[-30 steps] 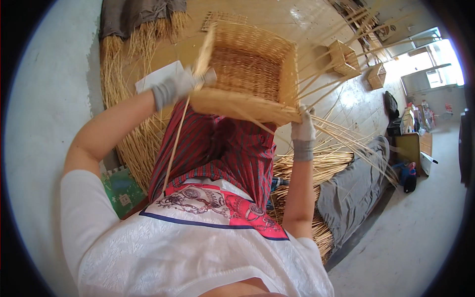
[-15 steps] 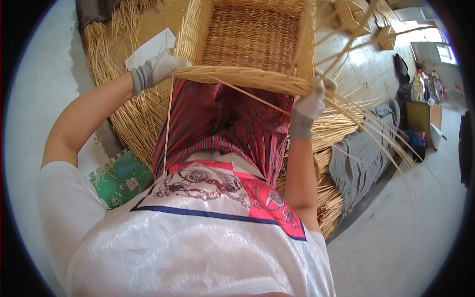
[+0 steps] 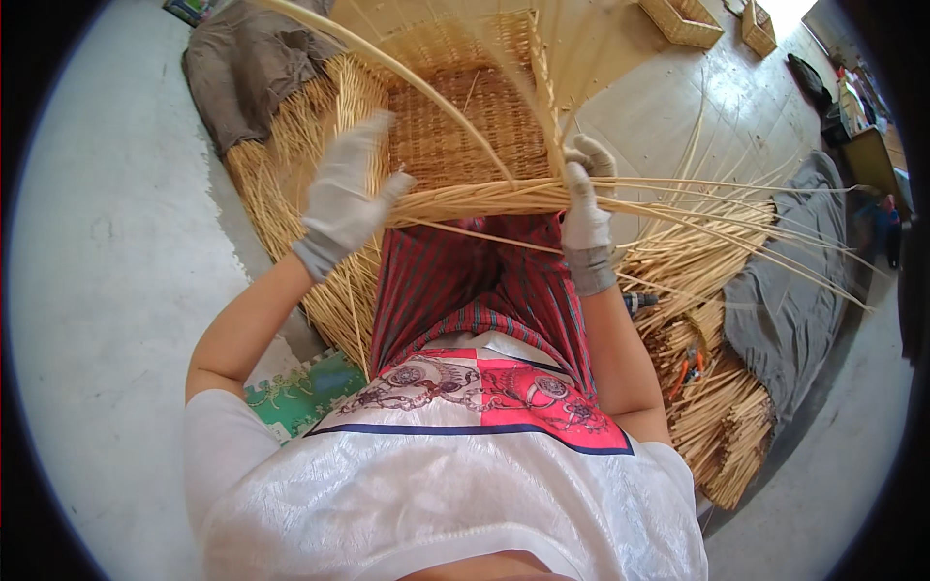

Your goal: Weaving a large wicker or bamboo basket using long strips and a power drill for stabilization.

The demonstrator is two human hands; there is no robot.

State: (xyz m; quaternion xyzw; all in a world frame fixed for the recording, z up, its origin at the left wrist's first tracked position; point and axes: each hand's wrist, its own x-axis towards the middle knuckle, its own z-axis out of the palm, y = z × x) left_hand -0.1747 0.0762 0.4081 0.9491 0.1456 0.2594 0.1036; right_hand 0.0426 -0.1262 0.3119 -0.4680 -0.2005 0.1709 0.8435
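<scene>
A rectangular wicker basket (image 3: 475, 200) is held in front of my lap, its woven near rim toward me and its brown inside showing. My right hand (image 3: 588, 215), in a pale glove with a grey cuff, grips the rim's near right corner, thumb in front. Long loose willow rods (image 3: 736, 215) stick out rightward from that corner. My left hand (image 3: 347, 189), gloved alike, is open by the near left corner, fingers stretched and slightly blurred; whether it touches the basket I cannot tell. A thick pale rod (image 3: 407, 76) arches over the basket's inside.
Bundles of willow rods lie left (image 3: 262, 184) and right (image 3: 712, 407), partly under a brown cloth (image 3: 242, 73) and a grey cloth (image 3: 790, 281). Orange-handled cutters (image 3: 692, 366) rest on the right bundle. Two small baskets (image 3: 681, 21) (image 3: 758, 27) stand at the far right.
My left hand has come off the rim and opened. The basket sits further left in view, and the rods above it have swung. My right hand stays at the right corner.
</scene>
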